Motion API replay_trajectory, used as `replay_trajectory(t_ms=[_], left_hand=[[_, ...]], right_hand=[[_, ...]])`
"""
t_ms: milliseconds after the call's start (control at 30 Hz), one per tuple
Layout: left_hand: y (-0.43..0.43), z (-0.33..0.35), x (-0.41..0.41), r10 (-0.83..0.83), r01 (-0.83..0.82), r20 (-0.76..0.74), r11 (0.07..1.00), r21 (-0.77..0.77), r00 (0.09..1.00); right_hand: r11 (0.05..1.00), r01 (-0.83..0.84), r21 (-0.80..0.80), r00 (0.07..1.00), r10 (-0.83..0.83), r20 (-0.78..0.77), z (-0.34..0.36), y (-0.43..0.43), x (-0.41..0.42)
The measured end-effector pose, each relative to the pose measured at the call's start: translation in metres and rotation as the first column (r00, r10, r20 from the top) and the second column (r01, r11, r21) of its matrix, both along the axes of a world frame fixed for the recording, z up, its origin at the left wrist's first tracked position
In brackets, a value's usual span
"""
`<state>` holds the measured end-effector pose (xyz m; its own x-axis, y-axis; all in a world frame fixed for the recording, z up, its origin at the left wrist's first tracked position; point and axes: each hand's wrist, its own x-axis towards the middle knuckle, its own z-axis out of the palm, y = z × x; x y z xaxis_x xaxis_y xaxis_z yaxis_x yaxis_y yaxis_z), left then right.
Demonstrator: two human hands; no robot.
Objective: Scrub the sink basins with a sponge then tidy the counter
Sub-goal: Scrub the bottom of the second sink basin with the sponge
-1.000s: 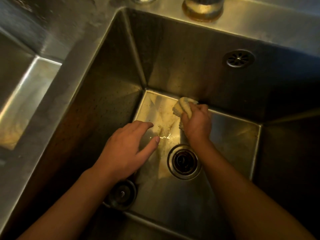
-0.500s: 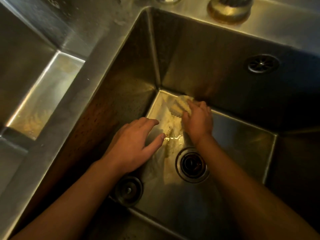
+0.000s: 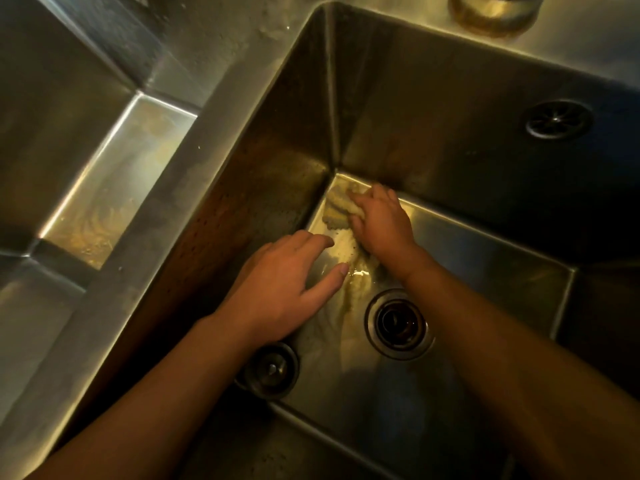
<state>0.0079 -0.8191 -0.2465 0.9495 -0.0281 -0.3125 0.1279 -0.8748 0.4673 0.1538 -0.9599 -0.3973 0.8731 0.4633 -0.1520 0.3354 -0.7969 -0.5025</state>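
Both my hands are down inside the deep steel sink basin (image 3: 467,278). My right hand (image 3: 382,223) grips a pale yellow sponge (image 3: 337,209) and presses it onto the basin floor in the far left corner. My left hand (image 3: 277,292) hovers just left of it with its fingers spread and straight, holding nothing. The open drain (image 3: 398,322) lies in the floor below my right wrist. A second basin (image 3: 114,192) sits to the left beyond the dividing rim.
A loose round drain stopper (image 3: 272,370) lies on the basin floor under my left wrist. An overflow grille (image 3: 557,119) is set in the back wall at the right. The tap's round base (image 3: 495,12) stands on the back rim.
My right hand has slid the sponge left along the back edge into the far left corner. My left hand has kept its place beside it. The camera has moved closer and leftward.
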Motion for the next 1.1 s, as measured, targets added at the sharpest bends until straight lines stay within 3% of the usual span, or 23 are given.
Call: replay_trajectory(t_ms=[167,267,433,567,700,800,900,1100], left_hand=[[0.0,0.036,-0.023,-0.012,0.011,-0.08,1.0,-0.015,0.997],[0.005,0.054,-0.038,-0.027,0.025,-0.052,0.999,-0.046,0.998],[0.017,0.041,-0.057,-0.013,0.01,-0.052,0.999,-0.051,0.999],[0.013,0.032,-0.05,0.025,-0.031,-0.048,0.993,-0.115,0.999],[0.01,0.033,-0.051,-0.022,0.015,-0.07,0.995,-0.096,0.997],[0.01,0.033,-0.05,-0.029,0.023,-0.081,0.997,-0.079,0.996],[0.011,0.033,-0.049,-0.001,-0.007,-0.081,0.995,-0.095,0.997],[0.011,0.031,-0.049,-0.014,0.008,-0.08,0.996,-0.086,0.997]], right_hand=[[0.999,0.007,-0.039,0.999,-0.009,-0.053,0.006,-0.045,-0.022],[0.998,0.043,-0.054,0.997,-0.046,-0.068,0.009,-0.05,-0.025],[0.995,0.101,-0.001,0.994,-0.101,-0.045,0.006,-0.035,-0.033],[1.0,-0.001,0.004,0.997,0.002,-0.081,0.006,-0.032,-0.061],[0.99,-0.132,0.056,0.961,0.142,-0.238,0.006,-0.044,-0.087],[0.966,-0.247,0.071,0.947,0.256,-0.194,0.014,-0.061,-0.086],[0.979,-0.145,0.141,0.982,0.16,-0.104,0.024,-0.069,-0.062],[1.0,0.002,0.021,0.997,-0.001,-0.074,0.003,-0.05,-0.021]])
